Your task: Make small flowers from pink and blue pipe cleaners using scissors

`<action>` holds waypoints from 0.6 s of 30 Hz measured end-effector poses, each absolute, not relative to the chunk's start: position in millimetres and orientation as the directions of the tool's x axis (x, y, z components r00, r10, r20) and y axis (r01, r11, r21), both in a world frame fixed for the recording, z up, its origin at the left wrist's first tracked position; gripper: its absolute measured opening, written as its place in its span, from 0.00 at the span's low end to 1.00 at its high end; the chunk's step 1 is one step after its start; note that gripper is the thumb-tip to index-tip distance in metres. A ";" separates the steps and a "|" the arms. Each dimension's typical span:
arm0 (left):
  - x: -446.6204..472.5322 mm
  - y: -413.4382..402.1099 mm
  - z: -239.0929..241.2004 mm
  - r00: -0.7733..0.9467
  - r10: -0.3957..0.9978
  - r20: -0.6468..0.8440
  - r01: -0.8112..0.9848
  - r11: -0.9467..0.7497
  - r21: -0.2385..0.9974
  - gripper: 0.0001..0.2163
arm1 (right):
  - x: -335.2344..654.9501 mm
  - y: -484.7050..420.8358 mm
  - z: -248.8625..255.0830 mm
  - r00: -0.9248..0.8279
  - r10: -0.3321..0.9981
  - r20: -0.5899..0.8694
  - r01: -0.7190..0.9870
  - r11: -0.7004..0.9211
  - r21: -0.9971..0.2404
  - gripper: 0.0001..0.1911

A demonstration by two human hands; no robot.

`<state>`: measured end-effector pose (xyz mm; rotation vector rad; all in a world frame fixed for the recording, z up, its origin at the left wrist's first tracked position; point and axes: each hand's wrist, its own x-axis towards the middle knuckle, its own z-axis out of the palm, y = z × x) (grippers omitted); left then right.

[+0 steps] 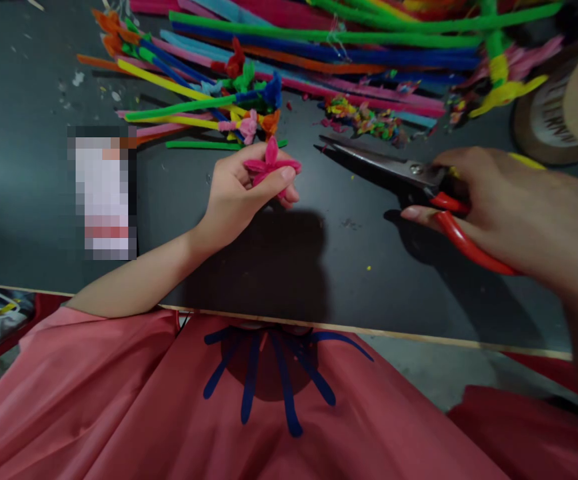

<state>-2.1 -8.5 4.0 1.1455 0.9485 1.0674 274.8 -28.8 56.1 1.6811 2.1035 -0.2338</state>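
Observation:
My left hand (239, 193) is closed in a pinch on a small pink pipe-cleaner flower (270, 162), held just above the dark table (279, 267). My right hand (509, 207) grips red-handled scissors (393, 170); their metal blades point left toward the flower and look nearly closed, a short gap away from it. Several blue pipe-cleaner pieces (269, 373) lie on my pink apron (169, 413) in my lap.
Finished pipe-cleaner flowers with stems (203, 107) lie at the back left. A pile of long coloured pipe cleaners (343, 40) spans the back. Cut scraps (363, 120) sit behind the scissors. A round spool (553, 120) stands at right; a blurred white object (103, 193) lies at left.

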 end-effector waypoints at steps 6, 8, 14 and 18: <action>-1.9 -7.9 4.5 0.239 0.970 -0.050 -0.087 0.073 0.994 0.09 | 283.3 -26.9 57.7 -0.239 0.868 -0.435 0.969 0.241 -0.051 0.43; -1.7 -8.0 5.2 0.236 0.971 -0.047 -0.060 0.063 0.996 0.09 | 284.1 -26.0 59.8 -0.272 0.856 -0.439 0.959 0.204 -0.197 0.44; -1.6 -7.6 4.1 0.222 0.975 -0.016 -0.007 0.018 1.000 0.08 | 278.6 -28.4 68.5 -0.401 0.781 -0.478 0.894 0.221 -0.390 0.36; -1.9 -7.1 2.1 0.227 0.974 0.016 -0.032 -0.009 0.999 0.08 | 279.6 -30.1 69.3 -0.425 0.766 -0.482 0.885 0.240 -0.399 0.32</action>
